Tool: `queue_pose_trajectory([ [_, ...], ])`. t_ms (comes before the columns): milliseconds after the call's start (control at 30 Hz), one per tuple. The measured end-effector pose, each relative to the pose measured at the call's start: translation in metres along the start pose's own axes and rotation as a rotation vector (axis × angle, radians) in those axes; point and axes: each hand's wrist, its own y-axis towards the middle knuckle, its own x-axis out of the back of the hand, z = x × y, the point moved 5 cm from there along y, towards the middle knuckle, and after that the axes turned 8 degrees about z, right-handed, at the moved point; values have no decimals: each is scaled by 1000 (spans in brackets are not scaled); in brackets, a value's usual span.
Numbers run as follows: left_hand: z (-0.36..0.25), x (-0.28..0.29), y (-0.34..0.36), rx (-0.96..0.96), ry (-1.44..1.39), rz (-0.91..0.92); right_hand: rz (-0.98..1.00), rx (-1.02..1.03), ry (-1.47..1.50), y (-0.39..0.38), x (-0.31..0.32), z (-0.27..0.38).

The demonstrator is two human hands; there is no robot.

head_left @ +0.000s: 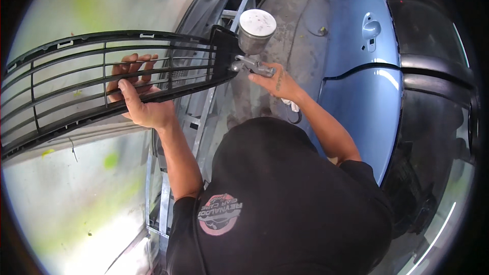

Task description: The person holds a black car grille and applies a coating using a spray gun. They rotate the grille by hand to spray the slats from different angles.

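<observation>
A long black slatted car grille (223,53) stretches from the left rim to the middle. My left hand (145,107) supports it from below, thumb on the near side and fingers behind the slats, partly hidden. In my right hand (281,82) is a metal spray gun (260,67), gripped by its handle. A round cup (253,43) with a spotted whitish lid stands upright on top of the gun. The gun's nozzle end is close to the grille's right end; whether they touch, I cannot tell. No spray is visible.
A light blue car side (356,112) with a door handle stands at right. Beyond the grille are a metal stand (245,0) and a dark curved panel (206,7). A hose (294,33) runs over the grey floor. The pale left wall (76,193) bears yellow-green paint patches.
</observation>
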Motion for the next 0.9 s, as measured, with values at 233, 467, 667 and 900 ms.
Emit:
queue_pose_trajectory([
  [233,1,2,3,-23,8,26,-109,-207,21,-2,10,-39],
  [467,4,-6,1,20,-26,39,14,-126,61,-12,6,-2],
  [667,10,-3,-1,42,-59,-12,-74,-100,-73,-4,11,-28],
  [900,7,-8,2,-11,-40,74,-50,-83,-7,-10,13,-25],
])
